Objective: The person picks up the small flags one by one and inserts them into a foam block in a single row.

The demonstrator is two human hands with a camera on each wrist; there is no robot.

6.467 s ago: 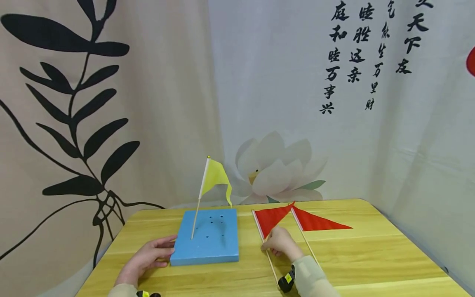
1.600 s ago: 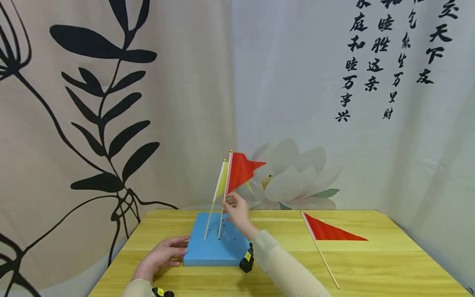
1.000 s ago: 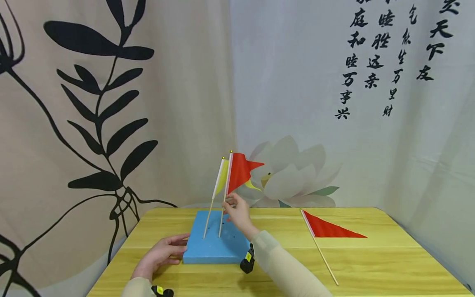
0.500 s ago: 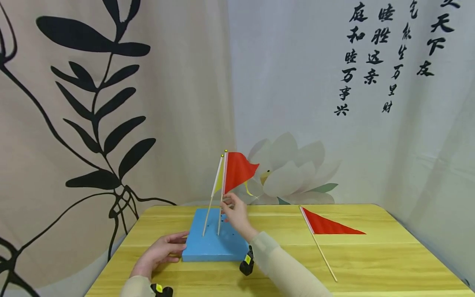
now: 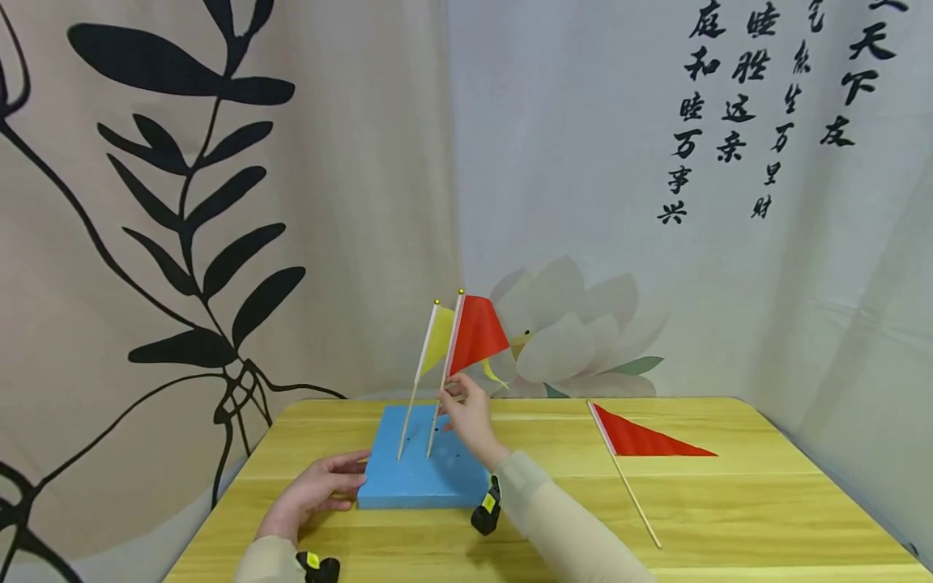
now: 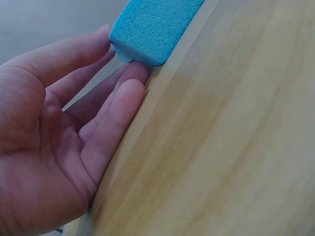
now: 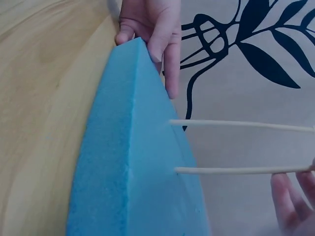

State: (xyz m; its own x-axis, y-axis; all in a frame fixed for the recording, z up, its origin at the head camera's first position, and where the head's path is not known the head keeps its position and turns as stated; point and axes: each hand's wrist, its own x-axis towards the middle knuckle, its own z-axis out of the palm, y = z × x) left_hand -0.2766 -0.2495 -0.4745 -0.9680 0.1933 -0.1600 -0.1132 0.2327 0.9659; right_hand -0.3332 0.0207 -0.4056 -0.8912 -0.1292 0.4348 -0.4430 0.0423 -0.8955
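In the head view, my right hand (image 5: 470,417) pinches the wooden stick of a red pennant flag (image 5: 477,332) just below its cloth. The lower end of that stick (image 7: 221,170) meets the top face of a blue foam block (image 5: 419,491), which has small holes in it. Left of it a yellow pennant flag (image 5: 436,338) stands in the block, leaning slightly right, partly covered by the red cloth. My left hand (image 5: 317,490) rests at the block's left side; its fingertips (image 6: 133,91) touch the block's corner, the fingers loosely extended.
A second red pennant flag (image 5: 649,437) lies flat on the wooden table (image 5: 758,518), right of my right forearm. Behind the table hangs a curtain (image 5: 350,202) printed with dark leaves, a lotus and writing. Black wrist cameras sit on both cuffs.
Several seconds ago the red flag lay on the table under my right hand; now it is upright at the block. Lately its top has tilted right. My left hand has stayed beside the block.
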